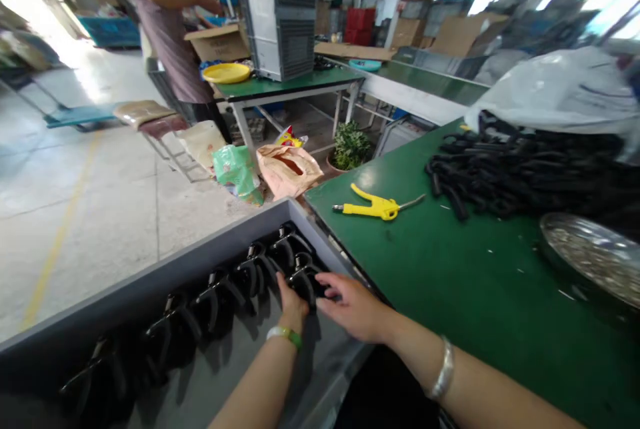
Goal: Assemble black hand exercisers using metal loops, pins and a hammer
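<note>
Black curved part with a shiny metal-looking rod point(301, 276), seen in the head view, sits in a long, grey, straight-walled bin point(235, 232), towards the bin's far right corner and just in front of a row of similar parts. The left hand point(293, 306), with a yellow-and-green bangle point(285, 334) at its wrist, is at the near left side of this part, one digit extended up along it; its other fingers are largely hidden, and whether they close on the part cannot be determined. The right hand point(354, 306), with a broad silver bangle point(443, 369) on its forearm, is at the part's right side, fingers bent and parted, with a gap between the upper fingers and the thumb; contact at the fingertips is unclear.

The row of similar black parts point(217, 296) runs along the bin's far wall, with dark, poorly lit pieces at the left end.

To the right of the bin is a green tabletop point(440, 276). On it lies a yellow air blow gun with a thin metal nozzle point(375, 207), the nozzle pointing right. Farther right is a heap of black curved pieces point(505, 166), partly under a translucent white plastic bag point(555, 92). Near the heap stands a round metal bowl point(546, 242) containing small pale metallic pieces point(593, 259).

Beyond, a person in a mauve top point(173, 42) stands at a second table beside a yellow basin point(226, 73) and stacked grey crates point(283, 9).
</note>
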The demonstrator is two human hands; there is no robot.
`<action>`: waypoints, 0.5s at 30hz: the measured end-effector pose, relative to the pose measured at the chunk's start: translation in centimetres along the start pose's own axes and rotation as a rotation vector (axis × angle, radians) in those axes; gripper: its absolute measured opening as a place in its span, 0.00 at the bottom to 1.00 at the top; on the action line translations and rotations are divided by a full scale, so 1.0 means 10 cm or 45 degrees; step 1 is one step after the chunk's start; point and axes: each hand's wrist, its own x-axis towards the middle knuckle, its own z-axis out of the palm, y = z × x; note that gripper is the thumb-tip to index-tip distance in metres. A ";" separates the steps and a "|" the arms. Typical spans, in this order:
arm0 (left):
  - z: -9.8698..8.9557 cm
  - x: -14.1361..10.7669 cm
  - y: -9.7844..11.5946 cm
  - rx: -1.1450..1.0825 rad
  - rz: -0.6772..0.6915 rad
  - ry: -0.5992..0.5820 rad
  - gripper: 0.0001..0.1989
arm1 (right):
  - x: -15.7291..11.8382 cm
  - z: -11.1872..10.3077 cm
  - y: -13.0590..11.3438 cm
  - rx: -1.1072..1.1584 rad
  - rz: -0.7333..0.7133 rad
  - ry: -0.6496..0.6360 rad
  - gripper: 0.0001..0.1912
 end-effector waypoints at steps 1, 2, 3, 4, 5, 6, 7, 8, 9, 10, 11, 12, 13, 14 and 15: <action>0.00 0.00 -0.01 -0.015 -0.005 0.013 0.30 | -0.16 -0.09 -0.01 0.035 0.012 -0.003 0.24; -0.02 0.01 -0.01 -0.008 -0.010 0.018 0.28 | -0.32 -0.18 -0.02 0.056 0.027 -0.007 0.23; -0.05 0.04 0.01 0.024 -0.024 0.049 0.25 | -0.47 -0.28 -0.03 0.068 0.041 -0.014 0.23; -0.08 0.10 0.04 0.079 -0.053 0.106 0.23 | -0.63 -0.38 -0.02 0.075 0.051 -0.021 0.23; -0.11 0.18 0.08 0.154 -0.088 0.146 0.21 | -0.78 -0.47 -0.01 0.084 0.060 -0.021 0.23; -0.13 0.27 0.12 0.239 -0.118 0.177 0.20 | -0.92 -0.56 0.02 0.108 0.071 -0.014 0.22; -0.12 0.36 0.16 0.315 -0.127 0.190 0.19 | -1.07 -0.63 0.06 0.155 0.088 0.007 0.22; -0.11 0.43 0.19 0.380 -0.085 0.228 0.20 | -1.21 -0.69 0.11 0.225 0.115 0.048 0.22; -0.11 0.45 0.21 0.443 -0.058 0.243 0.23 | -1.35 -0.73 0.16 0.307 0.152 0.110 0.22; -0.11 0.44 0.22 0.531 -0.073 0.200 0.26 | -1.49 -0.75 0.23 0.391 0.191 0.184 0.22; -0.13 0.39 0.23 0.652 -0.052 0.136 0.31 | -1.63 -0.76 0.30 0.465 0.229 0.256 0.22; -0.17 0.32 0.23 0.808 -0.054 0.035 0.38 | -1.76 -0.75 0.38 0.517 0.260 0.320 0.22; -0.23 0.23 0.24 1.008 -0.025 -0.129 0.43 | -1.89 -0.74 0.45 0.552 0.281 0.366 0.22; -0.31 0.14 0.24 1.243 0.041 -0.301 0.46 | -2.00 -0.73 0.53 0.581 0.307 0.369 0.22; -0.41 0.06 0.23 1.304 0.087 -0.325 0.46 | -2.11 -0.73 0.61 0.604 0.342 0.366 0.22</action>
